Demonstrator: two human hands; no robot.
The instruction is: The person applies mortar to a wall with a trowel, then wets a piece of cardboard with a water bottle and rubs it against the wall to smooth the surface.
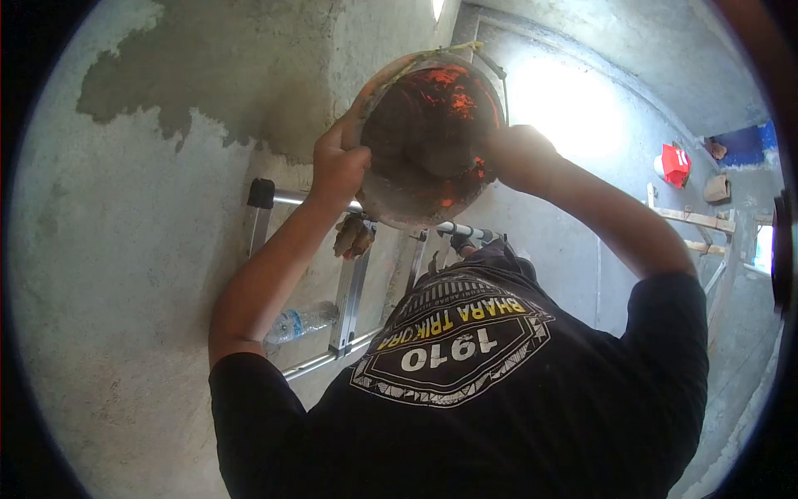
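Head camera: round bucket, dark inside with orange patches and grey smears (pixel 403 204), held up between both hands; depth of contents unclear. Left hand (pixel 341 170) clamps rim, thumb over edge; right hand (pixel 522 160) at opposite side, finger closure unclear. Clear plastic bottle with blue label (pixel 301 323) beside silver metal ladder (pixel 352 301).

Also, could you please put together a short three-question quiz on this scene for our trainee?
1. What do the left hand and right hand hold between them: (a) a trowel, (b) a bucket, or (c) a brush?
2. True or false: the darker patch on the wall is at the upper left of the picture.
3. Fill in: the large number on the black shirt is ____.

Key: 1. b; 2. true; 3. 1910
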